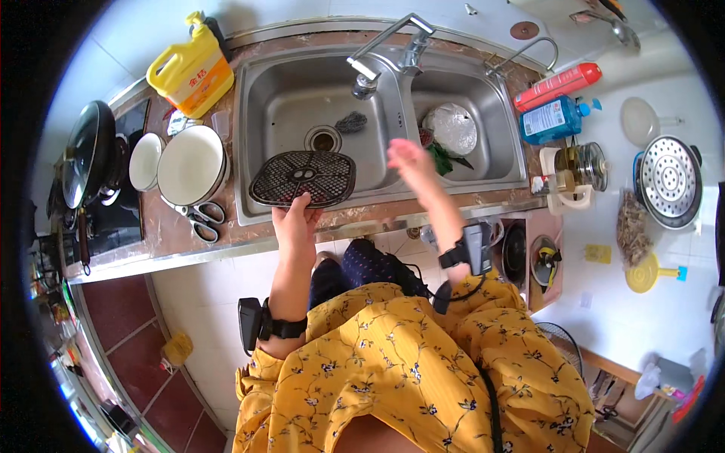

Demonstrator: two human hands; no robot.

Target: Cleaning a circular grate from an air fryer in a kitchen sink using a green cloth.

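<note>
My left hand grips the near edge of a black perforated plate, thumb on top and fingers underneath. The plate is tilted over the front of the large left basin of a steel double sink. Blurred, my right hand hovers near the divider between the basins, with nothing visible in it. A steel wool scourer lies beside the drain. In the smaller right basin are a round foil-like silvery thing and some green leaves.
The faucet reaches over the left basin. Left of the sink stand a yellow jug, stacked white bowls, scissors and a lidded pan. A blue pump bottle and a red canister are at the right.
</note>
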